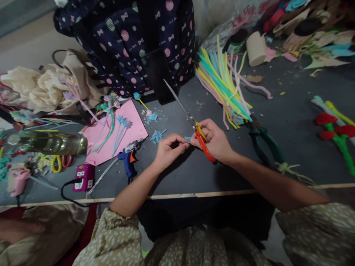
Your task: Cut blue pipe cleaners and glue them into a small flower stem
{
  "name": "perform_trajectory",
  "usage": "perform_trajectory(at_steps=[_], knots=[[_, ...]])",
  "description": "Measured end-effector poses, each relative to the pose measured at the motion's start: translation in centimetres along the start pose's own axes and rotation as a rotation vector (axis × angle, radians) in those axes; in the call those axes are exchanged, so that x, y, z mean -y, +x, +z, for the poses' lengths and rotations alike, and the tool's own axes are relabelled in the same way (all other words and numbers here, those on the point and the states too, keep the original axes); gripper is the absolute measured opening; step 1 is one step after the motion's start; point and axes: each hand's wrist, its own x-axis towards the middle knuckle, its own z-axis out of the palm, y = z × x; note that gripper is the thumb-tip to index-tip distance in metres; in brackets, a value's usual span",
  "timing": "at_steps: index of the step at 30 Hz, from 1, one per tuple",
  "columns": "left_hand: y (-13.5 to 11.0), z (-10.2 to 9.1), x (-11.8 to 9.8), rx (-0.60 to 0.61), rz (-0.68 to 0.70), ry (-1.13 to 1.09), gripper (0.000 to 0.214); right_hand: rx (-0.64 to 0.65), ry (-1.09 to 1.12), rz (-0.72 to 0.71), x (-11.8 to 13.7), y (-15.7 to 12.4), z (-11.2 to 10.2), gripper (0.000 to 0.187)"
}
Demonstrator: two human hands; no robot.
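Observation:
My right hand (215, 140) grips a pair of scissors (191, 120) with red and yellow handles; the long blades point up and to the left over the dark table (291, 122). My left hand (169, 147) pinches a small light-blue piece (187, 139) right beside the scissor handles. Short blue cuttings (157, 136) lie on the table just left of my hands. Both forearms come in from the near edge in spotted sleeves.
A blue glue gun (128, 159) and a pink sheet (116, 133) with blue stems lie to the left. A bundle of coloured pipe cleaners (224, 85) and green-handled pliers (263, 142) lie to the right. A spotted dark bag (138, 40) stands behind. Red pipe-cleaner flowers (337, 135) lie far right.

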Motion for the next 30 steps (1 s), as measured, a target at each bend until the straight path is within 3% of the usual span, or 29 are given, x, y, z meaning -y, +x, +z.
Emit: perform_trajectory(at_steps=[6, 14, 21, 30], knots=[[0.35, -0.55, -0.26, 0.055, 0.068, 0.080, 0.012, 0.048, 0.003, 0.018, 0.00, 0.03, -0.16, 0.054], [0.32, -0.08, 0.04, 0.096, -0.086, -0.076, 0.027, -0.024, -0.012, -0.005, -0.02, 0.62, -0.53, 0.054], [0.15, 0.03, -0.49, -0.044, -0.030, 0.019, 0.016, -0.022, -0.018, -0.026, 0.07, 0.56, -0.41, 0.056], [0.11, 0.05, -0.19, 0.017, -0.051, 0.007, 0.021, -0.003, 0.000, 0.005, 0.20, 0.35, -0.33, 0.053]])
